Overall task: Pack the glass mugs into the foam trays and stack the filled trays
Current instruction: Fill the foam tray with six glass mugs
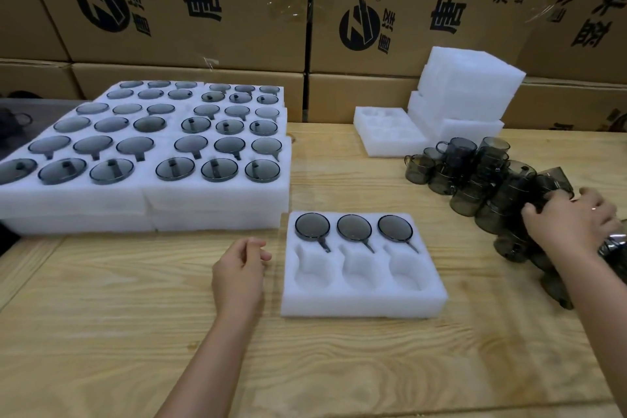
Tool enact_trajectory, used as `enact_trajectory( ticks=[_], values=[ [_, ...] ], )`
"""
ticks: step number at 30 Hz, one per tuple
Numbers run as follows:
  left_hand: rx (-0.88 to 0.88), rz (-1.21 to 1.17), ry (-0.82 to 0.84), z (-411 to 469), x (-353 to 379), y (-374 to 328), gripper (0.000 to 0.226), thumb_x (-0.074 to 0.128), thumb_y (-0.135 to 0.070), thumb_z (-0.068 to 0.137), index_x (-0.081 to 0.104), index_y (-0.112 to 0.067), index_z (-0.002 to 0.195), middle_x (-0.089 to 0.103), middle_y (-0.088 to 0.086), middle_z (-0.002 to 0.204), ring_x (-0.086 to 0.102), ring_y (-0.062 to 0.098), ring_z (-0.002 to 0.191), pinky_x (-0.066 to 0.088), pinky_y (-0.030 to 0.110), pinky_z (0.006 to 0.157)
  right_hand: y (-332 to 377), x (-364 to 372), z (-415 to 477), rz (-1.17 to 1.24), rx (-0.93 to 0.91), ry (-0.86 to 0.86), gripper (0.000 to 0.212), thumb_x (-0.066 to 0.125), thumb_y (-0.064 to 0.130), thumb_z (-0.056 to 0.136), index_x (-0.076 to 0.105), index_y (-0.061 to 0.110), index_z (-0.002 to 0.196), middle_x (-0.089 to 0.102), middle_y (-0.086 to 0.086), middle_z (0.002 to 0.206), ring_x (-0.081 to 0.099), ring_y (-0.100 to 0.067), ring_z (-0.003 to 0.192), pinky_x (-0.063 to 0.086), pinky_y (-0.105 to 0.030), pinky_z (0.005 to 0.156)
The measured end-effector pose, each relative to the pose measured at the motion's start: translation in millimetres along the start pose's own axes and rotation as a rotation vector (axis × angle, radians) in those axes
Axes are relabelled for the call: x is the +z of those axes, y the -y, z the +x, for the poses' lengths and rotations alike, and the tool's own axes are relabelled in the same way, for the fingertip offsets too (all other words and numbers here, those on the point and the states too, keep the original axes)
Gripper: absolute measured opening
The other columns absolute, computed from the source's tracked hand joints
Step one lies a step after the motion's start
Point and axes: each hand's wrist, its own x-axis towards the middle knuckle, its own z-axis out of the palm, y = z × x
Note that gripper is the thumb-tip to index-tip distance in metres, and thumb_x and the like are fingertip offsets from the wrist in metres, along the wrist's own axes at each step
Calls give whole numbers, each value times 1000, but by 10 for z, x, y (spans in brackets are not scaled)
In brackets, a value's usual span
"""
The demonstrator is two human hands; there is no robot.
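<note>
A white foam tray (359,302) lies on the wooden table in front of me. Its far row holds three smoky glass mugs (354,228); the three near pockets are bare. My left hand (239,268) rests on the table just left of this tray, fingers loosely curled, holding nothing. To the right sits a heap of loose dark glass mugs (475,176). My right hand (570,222) reaches into that heap with fingers curled round a mug (554,181) at its right end.
Filled foam trays (146,200) stand stacked in a block at the left. Spare foam trays (464,92) are piled at the back right, one (390,142) lying flat. Cardboard boxes (190,3) wall off the rear. Bare wood lies near me.
</note>
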Motion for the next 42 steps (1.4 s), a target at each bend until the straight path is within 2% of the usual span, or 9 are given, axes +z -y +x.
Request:
enact_trajectory(
  ticks=[9, 13, 17, 21, 23, 28, 30, 37, 42],
  values=[
    [-7, 25, -5, 27, -1, 23, 27, 48, -25, 93, 66, -30, 73, 67, -13, 65, 61, 15, 63, 50, 36, 68, -45, 43, -3, 26, -35, 74, 36, 47, 25, 96, 60, 1, 119, 42, -27, 132, 37, -45, 122, 32, -51, 103],
    [21, -17, -18, 11, -4, 5, 27, 49, -23, 93, 66, -29, 73, 67, -12, 64, 57, 5, 56, 46, 32, 61, -36, -81, -211, 255, -83, -40, 33, 49, 20, 95, 59, -4, 116, 36, -24, 138, 34, -44, 125, 34, -54, 103],
    [106, -112, -15, -50, -7, -58, 29, 48, -18, 95, 65, -28, 73, 66, -9, 63, 53, 2, 51, 44, 27, 56, 214, -297, -765, 578, -285, -169, 23, 56, 13, 92, 63, -6, 103, 35, -21, 145, 32, -36, 133, 25, -40, 110],
    [262, -199, 13, -186, -57, -126, 18, 50, -34, 86, 64, -32, 75, 66, -8, 66, 55, 11, 60, 45, 27, 58, 668, -486, -1521, 887, -536, 6, 3, 64, 5, 86, 66, 6, 87, 48, -7, 139, 47, -21, 126, 32, -23, 103],
    [374, -169, 48, -248, -89, -148, 14, 51, -39, 82, 63, -34, 85, 69, -9, 74, 58, 14, 69, 45, 30, 64, 886, -541, -1843, 1018, -635, 157, 14, 67, 3, 83, 64, 17, 82, 50, 4, 135, 49, -6, 119, 34, -12, 98],
    [635, -59, 277, -398, -97, -179, 44, 58, -34, 81, 58, -19, 122, 65, -2, 117, 61, 17, 105, 44, 35, 91, 1177, -527, -2281, 1128, -834, 425, 20, 68, 3, 83, 65, 22, 79, 50, 15, 134, 46, 2, 123, 34, -14, 100],
    [653, -46, 338, -414, -93, -192, 52, 60, -35, 79, 54, -19, 128, 62, -4, 123, 58, 18, 113, 42, 38, 96, 1202, -504, -2327, 1160, -873, 509, 21, 65, 2, 85, 64, 23, 80, 49, 16, 136, 44, 2, 126, 34, -13, 101],
    [587, 13, 406, -384, -104, -194, 53, 64, -43, 73, 65, -11, 115, 66, 0, 115, 57, 21, 115, 41, 43, 99, 1169, -419, -2264, 1091, -883, 614, 23, 62, 6, 87, 61, 28, 82, 45, 20, 140, 46, 0, 124, 35, -14, 98],
    [587, 34, 343, -378, -72, -206, 47, 69, -48, 66, 62, -26, 107, 60, -10, 117, 51, 15, 121, 40, 36, 103, 1244, -381, -2198, 986, -932, 657, 15, 65, 17, 86, 57, 28, 80, 43, 25, 139, 40, 7, 126, 31, -11, 99]
  ],
)
